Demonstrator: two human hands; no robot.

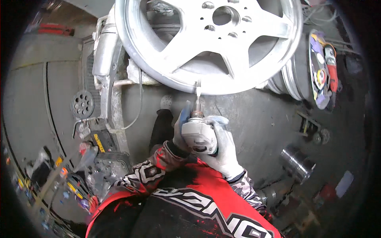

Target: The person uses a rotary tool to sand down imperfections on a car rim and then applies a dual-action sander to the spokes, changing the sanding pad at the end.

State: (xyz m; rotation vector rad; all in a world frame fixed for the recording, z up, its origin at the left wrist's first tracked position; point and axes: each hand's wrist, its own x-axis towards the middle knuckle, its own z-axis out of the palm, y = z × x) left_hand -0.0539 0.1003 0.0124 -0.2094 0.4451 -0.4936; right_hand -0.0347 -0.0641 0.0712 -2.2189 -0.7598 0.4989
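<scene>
My left hand [178, 133] and my right hand [222, 156], both in white gloves, are wrapped round a silver power tool [198, 135] at the centre of the view. Its narrow shaft [198, 103] points away from me, with the tip at the lower edge of a large white five-spoke wheel rim [244, 29]; I cannot tell whether it touches. The rim fills the top middle, face up, with a round centre hole and smaller holes around it. A metal cylinder on a frame [108, 43] stands just left of the rim.
Right of the rim are another wheel rim [293, 77] and a board [319, 99] carrying a red-handled tool [332, 77]. A metal drum [295, 162] lies lower right on the grey floor [262, 131]. At left are a perforated disc [82, 104], a black case [102, 141] and cluttered tools.
</scene>
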